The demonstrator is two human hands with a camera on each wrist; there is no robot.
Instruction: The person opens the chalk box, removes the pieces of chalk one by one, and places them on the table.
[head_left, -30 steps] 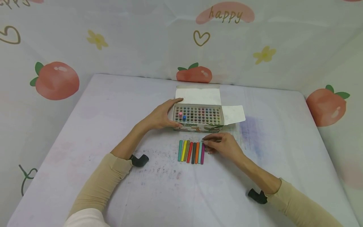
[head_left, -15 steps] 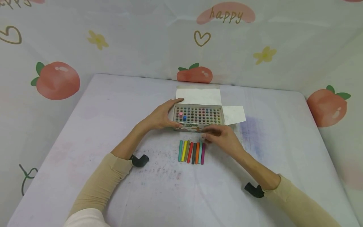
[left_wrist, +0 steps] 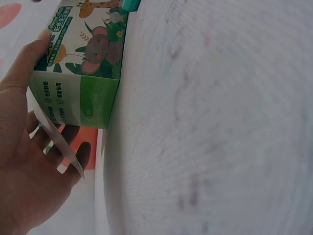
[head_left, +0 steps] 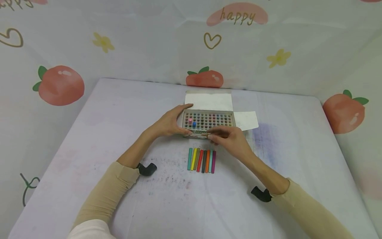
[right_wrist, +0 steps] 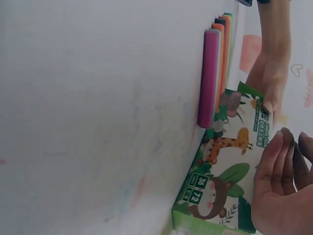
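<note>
An open chalk box (head_left: 198, 135) stands on the table, its top full of round holes. A pink chalk (head_left: 190, 120) and a blue chalk (head_left: 194, 124) poke up from holes at its left. My left hand (head_left: 167, 123) holds the box's left end, thumb on the printed front and fingers behind. In front lies a row of several coloured chalk sticks, with a purple chalk (head_left: 213, 162) at its right end. My right hand (head_left: 231, 138) hovers at the box's front edge, fingers bent, and nothing shows between them in the right wrist view.
The box's white lid (head_left: 208, 100) stands raised at the back, and a side flap (head_left: 246, 120) sticks out to the right. Coloured smudges mark the white tablecloth (head_left: 167, 196). A patterned cloth (head_left: 155, 49) hangs behind the table.
My right hand has moved from beside the purple chalk up and left to the box's front edge. My left hand, the box and the row of chalk have stayed put.
</note>
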